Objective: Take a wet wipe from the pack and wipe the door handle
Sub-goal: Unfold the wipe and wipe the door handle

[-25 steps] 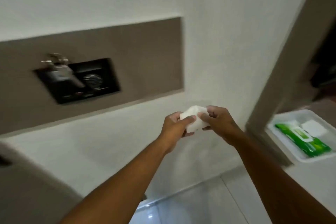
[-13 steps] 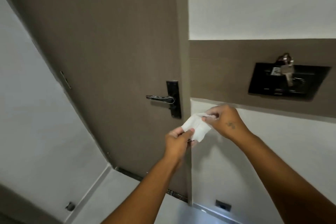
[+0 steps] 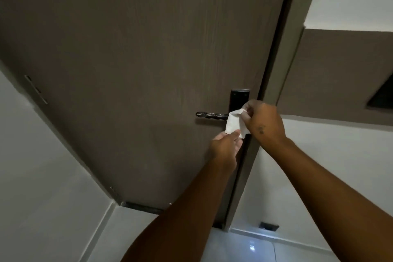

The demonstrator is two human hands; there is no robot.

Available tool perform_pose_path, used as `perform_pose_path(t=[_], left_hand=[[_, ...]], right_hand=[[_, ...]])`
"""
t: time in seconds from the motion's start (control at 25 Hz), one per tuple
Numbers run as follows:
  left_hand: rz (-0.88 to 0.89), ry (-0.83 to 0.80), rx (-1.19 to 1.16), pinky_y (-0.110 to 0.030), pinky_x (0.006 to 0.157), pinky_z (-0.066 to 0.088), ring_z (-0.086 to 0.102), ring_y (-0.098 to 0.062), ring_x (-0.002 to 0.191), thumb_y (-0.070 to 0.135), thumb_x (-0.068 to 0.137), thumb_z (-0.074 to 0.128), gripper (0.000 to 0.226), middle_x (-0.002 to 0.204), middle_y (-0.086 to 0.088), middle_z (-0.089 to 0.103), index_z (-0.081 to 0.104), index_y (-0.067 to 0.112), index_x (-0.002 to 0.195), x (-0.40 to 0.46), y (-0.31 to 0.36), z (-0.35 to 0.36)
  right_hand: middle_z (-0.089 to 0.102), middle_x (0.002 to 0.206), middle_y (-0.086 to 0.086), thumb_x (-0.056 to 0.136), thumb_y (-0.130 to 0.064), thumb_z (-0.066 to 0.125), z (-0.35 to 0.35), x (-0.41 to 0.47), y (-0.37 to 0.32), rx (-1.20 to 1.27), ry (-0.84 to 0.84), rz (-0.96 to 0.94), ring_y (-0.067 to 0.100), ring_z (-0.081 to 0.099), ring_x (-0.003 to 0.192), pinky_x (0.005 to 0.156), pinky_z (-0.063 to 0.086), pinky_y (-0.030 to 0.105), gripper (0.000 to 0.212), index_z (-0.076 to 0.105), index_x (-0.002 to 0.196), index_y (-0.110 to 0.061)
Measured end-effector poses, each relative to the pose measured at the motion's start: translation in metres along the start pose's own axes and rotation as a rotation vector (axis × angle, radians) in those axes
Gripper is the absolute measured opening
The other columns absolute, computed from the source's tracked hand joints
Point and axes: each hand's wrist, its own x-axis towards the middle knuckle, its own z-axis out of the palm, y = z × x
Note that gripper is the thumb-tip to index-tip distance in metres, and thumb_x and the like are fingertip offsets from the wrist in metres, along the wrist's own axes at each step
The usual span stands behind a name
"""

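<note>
A white wet wipe [image 3: 234,122] hangs stretched between my two hands, right in front of the inner end of the dark door handle [image 3: 210,115]. My right hand [image 3: 263,121] pinches the wipe's top edge. My left hand [image 3: 226,144] pinches its bottom edge from below. The lever sticks out to the left from a black backplate [image 3: 239,98] on the brown door [image 3: 138,59]. The wipe covers the handle's root; whether it touches the metal is unclear. The wipe pack is out of view.
The door frame [image 3: 274,91] runs down just right of the handle. A brown wall panel with a dark recess [image 3: 380,100] lies at the right edge. White walls flank the door, and a pale tiled floor [image 3: 244,247] shows below.
The view has swung from the wall and the tray with the pack to the door. Both hands, holding the wipe, have moved up and closer, to the handle.
</note>
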Motion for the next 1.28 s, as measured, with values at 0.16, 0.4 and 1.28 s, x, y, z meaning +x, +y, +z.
perform_pose_path(t=[0.16,0.4,1.28], left_hand=[[-0.026,-0.049,-0.018,-0.028,0.077,0.063,0.075,-0.018,0.080,0.003,0.089,0.078,0.011,0.088,-0.010,0.076,0.068,0.008,0.094,0.022,0.011,0.001],[0.096,-0.184,0.137,-0.036,0.088,0.061,0.075,-0.024,0.088,-0.001,0.089,0.075,0.012,0.095,-0.018,0.078,0.074,0.000,0.101,0.037,0.021,-0.015],[2.479,-0.309,2.035,-0.050,0.126,0.007,0.018,-0.035,0.156,0.041,0.106,0.037,0.065,0.170,-0.010,0.023,0.023,0.013,0.163,0.101,0.281,-0.033]], right_hand=[[0.067,0.093,0.009,0.090,-0.010,0.066,0.024,0.028,-0.002,-0.045,-0.079,-0.031,0.024,0.064,0.085,0.072,0.049,0.030,0.010,0.065,0.100,-0.012],[0.066,0.117,0.014,0.077,-0.010,0.081,0.025,0.010,0.019,-0.287,-0.128,-0.447,0.031,0.059,0.104,0.082,0.044,0.033,0.035,0.071,0.110,-0.006],[0.062,0.097,0.005,0.092,-0.028,0.063,0.032,0.045,-0.028,-0.527,-0.459,-0.095,0.020,0.059,0.083,0.078,0.050,0.035,0.026,0.066,0.115,-0.015]])
